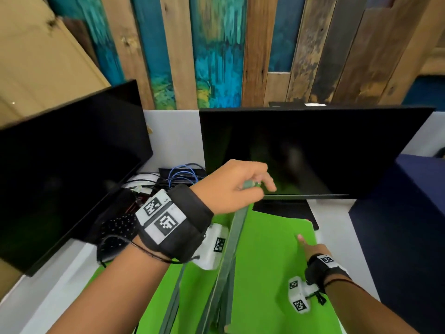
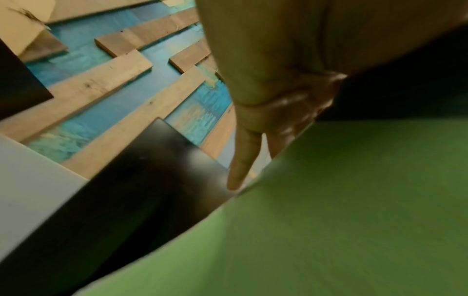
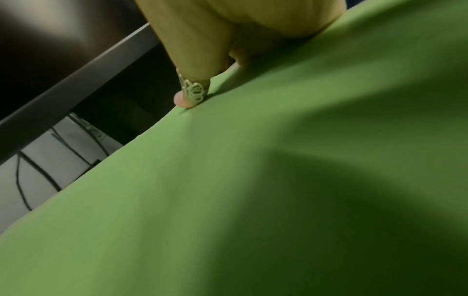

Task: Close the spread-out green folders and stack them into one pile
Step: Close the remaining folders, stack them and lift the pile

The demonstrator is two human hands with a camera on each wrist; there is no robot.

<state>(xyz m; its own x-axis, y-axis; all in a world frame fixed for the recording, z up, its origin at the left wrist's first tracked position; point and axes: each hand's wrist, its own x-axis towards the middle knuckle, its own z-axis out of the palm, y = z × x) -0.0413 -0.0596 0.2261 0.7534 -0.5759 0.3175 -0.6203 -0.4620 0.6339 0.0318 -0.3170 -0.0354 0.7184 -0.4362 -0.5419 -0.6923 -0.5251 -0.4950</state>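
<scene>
An open green folder [image 1: 269,251] lies on the white desk. Its left cover [image 1: 232,247] stands almost upright, seen edge-on. My left hand [image 1: 252,186] pinches that cover's far top corner; in the left wrist view one finger [image 2: 240,166] lies along the edge of the green cover [image 2: 329,220]. My right hand [image 1: 309,247] rests with straight fingers on the flat right half, near its far right corner. In the right wrist view a ringed finger [image 3: 190,94] presses on the green folder [image 3: 228,180]. More green folder surface [image 1: 156,292] shows at the lower left, partly under my left forearm.
A black monitor [image 1: 301,150] stands right behind the folder, its base [image 1: 289,209] touching the folder's far edge. A second monitor [image 1: 60,165] stands at the left, with cables [image 1: 183,174] and a dark keyboard [image 1: 118,230] between. A dark blue box [image 1: 409,213] borders the right.
</scene>
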